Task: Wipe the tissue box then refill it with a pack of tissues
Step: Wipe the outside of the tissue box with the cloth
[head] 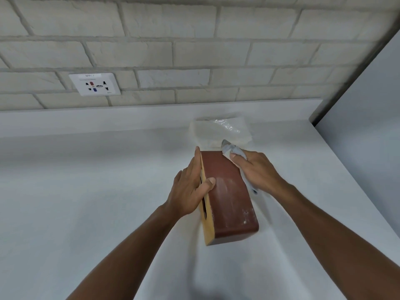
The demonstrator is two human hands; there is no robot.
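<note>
A reddish-brown tissue box (229, 202) with a pale wooden slotted face lies tipped on its side on the white counter (86, 191), the slot turned left. My left hand (190, 189) grips its left side, thumb across the brown face. My right hand (257, 169) presses a grey cloth (232, 149) against the box's far right corner. Dusty white smears show on the brown face. A clear-wrapped pack of white tissues (220, 129) lies just behind the box.
A light brick wall runs along the back with a white power socket (95, 84) at the left. A grey panel (368, 126) rises at the counter's right edge.
</note>
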